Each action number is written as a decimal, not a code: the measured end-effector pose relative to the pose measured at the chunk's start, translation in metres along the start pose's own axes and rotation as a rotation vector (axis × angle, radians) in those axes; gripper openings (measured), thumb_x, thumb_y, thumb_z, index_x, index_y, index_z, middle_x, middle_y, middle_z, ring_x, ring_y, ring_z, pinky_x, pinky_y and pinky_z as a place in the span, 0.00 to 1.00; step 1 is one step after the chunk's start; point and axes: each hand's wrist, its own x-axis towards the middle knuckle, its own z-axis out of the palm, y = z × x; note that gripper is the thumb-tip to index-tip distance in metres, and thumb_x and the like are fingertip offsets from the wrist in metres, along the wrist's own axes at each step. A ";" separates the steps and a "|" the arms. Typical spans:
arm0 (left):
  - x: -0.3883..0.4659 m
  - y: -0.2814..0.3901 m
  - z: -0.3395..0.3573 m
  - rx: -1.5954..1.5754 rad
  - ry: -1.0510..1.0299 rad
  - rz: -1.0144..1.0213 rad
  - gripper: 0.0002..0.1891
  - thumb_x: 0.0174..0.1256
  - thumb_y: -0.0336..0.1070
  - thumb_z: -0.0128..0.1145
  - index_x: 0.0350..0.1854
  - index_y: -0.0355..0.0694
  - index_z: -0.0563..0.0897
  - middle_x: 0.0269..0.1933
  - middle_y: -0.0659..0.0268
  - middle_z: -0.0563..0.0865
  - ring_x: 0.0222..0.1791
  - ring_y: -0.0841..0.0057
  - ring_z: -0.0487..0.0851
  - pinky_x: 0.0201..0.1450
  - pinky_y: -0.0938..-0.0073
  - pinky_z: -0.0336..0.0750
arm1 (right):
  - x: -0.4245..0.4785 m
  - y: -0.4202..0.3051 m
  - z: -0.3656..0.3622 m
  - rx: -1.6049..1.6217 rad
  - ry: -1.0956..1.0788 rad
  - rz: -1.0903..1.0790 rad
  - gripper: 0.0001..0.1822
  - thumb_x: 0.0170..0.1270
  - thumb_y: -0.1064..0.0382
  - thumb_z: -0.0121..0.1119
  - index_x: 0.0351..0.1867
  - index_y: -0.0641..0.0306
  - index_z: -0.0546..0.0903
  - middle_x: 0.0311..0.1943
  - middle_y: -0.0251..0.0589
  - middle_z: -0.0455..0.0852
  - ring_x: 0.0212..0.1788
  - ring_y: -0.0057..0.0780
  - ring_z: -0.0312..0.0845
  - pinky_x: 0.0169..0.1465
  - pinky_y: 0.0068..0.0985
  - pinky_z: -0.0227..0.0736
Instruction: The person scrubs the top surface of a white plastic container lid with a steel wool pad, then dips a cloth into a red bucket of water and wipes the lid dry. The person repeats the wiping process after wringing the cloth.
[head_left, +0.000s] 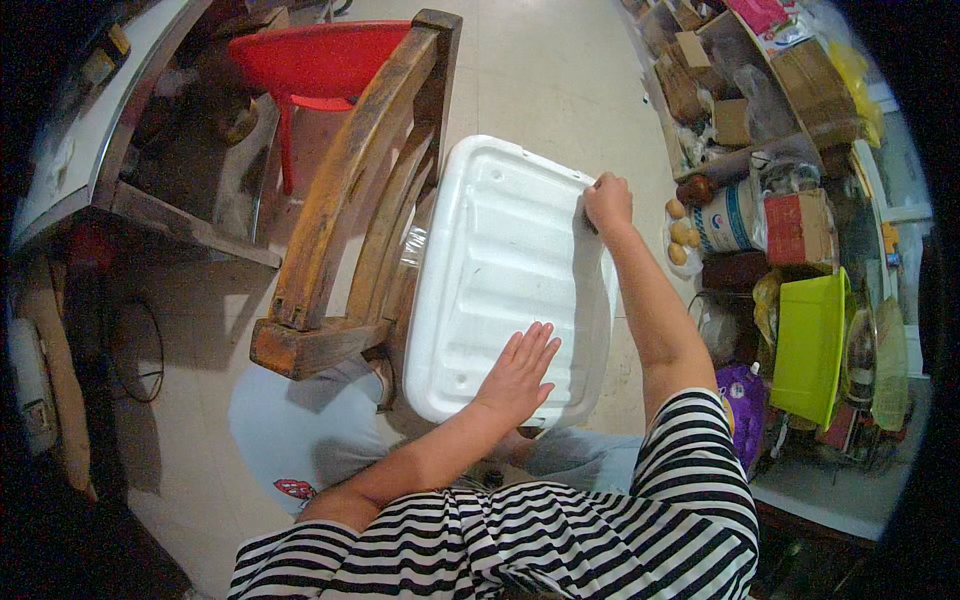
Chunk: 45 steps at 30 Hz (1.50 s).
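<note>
A large white plastic storage box with a ribbed lid (517, 247) stands in front of me, beside a wooden chair (352, 172). My left hand (517, 375) lies flat on or just over the near part of the lid, its fingers stretched out and holding nothing. At the far right corner of the lid is my right hand (609, 201), its fingers curled at the rim; whether they grip the edge is hard to tell. The translucent wall of the box shows below the lid on the right.
Behind the chair is a red plastic stool or chair (322, 64). Along the right stand a shelf with cardboard boxes (731, 121), several potatoes or similar round items (677, 234), a white bucket (731, 219), a lime-green plastic basin (810, 349) and a purple bag (741, 409). A table (139, 97) stands at left.
</note>
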 end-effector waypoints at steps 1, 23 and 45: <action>0.000 0.000 0.002 -0.019 0.009 0.005 0.38 0.69 0.53 0.51 0.76 0.36 0.59 0.78 0.52 0.55 0.79 0.59 0.49 0.79 0.58 0.43 | 0.007 0.001 0.000 0.036 0.033 0.025 0.10 0.57 0.62 0.61 0.35 0.68 0.84 0.38 0.58 0.84 0.45 0.54 0.80 0.54 0.44 0.74; 0.004 0.002 -0.007 -0.062 -0.085 -0.014 0.36 0.69 0.49 0.52 0.75 0.36 0.59 0.79 0.51 0.52 0.80 0.58 0.47 0.78 0.57 0.44 | -0.051 -0.159 0.024 0.370 -0.167 -0.939 0.10 0.49 0.68 0.65 0.34 0.65 0.82 0.39 0.50 0.80 0.42 0.53 0.72 0.50 0.43 0.73; 0.001 -0.001 0.023 -0.048 -0.018 -0.002 0.37 0.70 0.54 0.49 0.75 0.35 0.59 0.78 0.53 0.55 0.79 0.59 0.48 0.80 0.57 0.39 | -0.066 -0.149 0.035 0.283 0.089 -0.517 0.10 0.55 0.63 0.64 0.36 0.65 0.83 0.40 0.53 0.82 0.44 0.53 0.75 0.52 0.43 0.70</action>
